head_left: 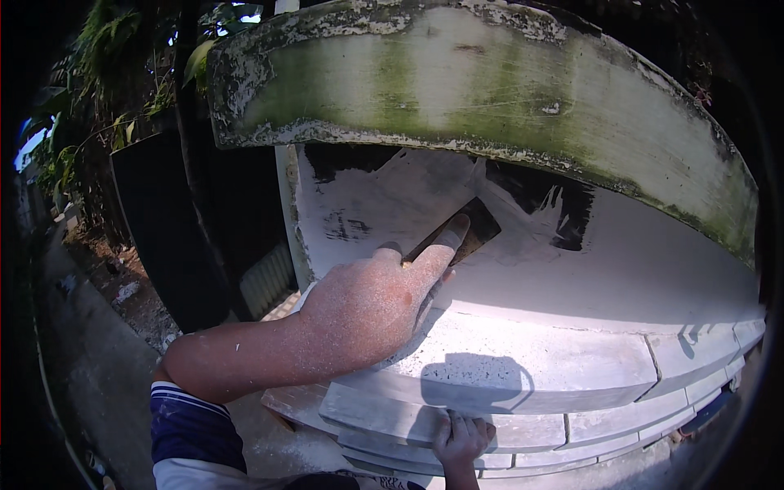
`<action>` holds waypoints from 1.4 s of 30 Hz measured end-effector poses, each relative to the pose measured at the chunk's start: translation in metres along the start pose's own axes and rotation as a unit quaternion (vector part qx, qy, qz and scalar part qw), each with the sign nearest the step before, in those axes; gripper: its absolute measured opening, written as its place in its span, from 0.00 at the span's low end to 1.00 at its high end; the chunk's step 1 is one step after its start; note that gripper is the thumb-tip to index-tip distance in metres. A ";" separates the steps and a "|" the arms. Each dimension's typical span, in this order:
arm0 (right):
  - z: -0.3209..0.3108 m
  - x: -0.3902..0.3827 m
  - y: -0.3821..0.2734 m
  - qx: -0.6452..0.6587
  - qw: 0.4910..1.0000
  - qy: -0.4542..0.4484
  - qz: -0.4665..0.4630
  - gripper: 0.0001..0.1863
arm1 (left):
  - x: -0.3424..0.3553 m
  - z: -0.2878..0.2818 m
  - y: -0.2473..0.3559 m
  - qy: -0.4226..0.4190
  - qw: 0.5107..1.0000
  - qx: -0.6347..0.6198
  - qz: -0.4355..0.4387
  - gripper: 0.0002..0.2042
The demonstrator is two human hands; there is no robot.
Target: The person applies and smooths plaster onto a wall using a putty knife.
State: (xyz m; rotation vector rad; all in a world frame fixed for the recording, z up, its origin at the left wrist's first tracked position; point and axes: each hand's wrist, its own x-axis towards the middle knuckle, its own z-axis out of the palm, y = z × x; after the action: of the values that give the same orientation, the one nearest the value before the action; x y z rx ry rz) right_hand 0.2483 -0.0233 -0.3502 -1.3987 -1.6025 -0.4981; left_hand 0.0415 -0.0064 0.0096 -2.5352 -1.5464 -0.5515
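Observation:
My left hand (363,306), coated in white dust, reaches in from the left and is closed round a dark, flat scraper (480,222). Two of its fingers press along the blade, and the handle is hidden by the hand. The blade lies against the recessed wall (523,282), which is spread with white filler; dark patches (535,196) show through beneath the overhang. Lower down, my right hand (463,438) has its dusty fingers curled against the edge of a pale stepped ledge (531,429).
A curved slab (457,73) with green stains and flaking paint overhangs the wall. White crumbs lie on the upper ledge (523,347). To the left stand a dark panel (167,229) and plants (106,41), with a paved path (106,327) beside them.

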 end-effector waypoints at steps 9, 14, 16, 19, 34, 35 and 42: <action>-0.002 0.001 0.003 0.003 1.000 -0.026 0.007 0.15 | 0.018 0.002 -0.011 0.071 0.997 0.010 0.014 0.33; 0.001 0.000 0.002 0.002 1.000 -0.027 0.008 0.14 | 0.018 0.009 -0.016 0.081 0.996 0.037 0.025 0.34; 0.001 0.000 0.002 0.007 1.000 -0.015 -0.004 0.12 | 0.025 0.000 -0.012 0.136 0.990 0.027 0.028 0.35; 0.001 -0.001 0.002 0.001 1.000 -0.012 -0.002 0.12 | 0.023 -0.005 -0.002 0.091 0.995 0.048 0.007 0.34; -0.002 0.002 0.000 0.001 1.000 0.010 -0.017 0.12 | 0.018 0.000 -0.004 0.047 0.999 0.010 -0.024 0.33; 0.001 0.003 0.001 0.000 1.000 0.011 -0.016 0.12 | 0.020 -0.001 -0.004 0.048 0.999 0.011 -0.023 0.33; -0.004 0.005 -0.001 0.006 1.000 0.008 -0.005 0.12 | 0.021 0.005 -0.005 0.125 0.992 0.020 -0.019 0.31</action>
State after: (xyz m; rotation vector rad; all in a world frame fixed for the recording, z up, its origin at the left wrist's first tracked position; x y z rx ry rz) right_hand 0.2490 -0.0240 -0.3433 -1.3757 -1.5973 -0.5040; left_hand 0.0472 0.0142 0.0124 -2.3067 -1.5015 -0.8007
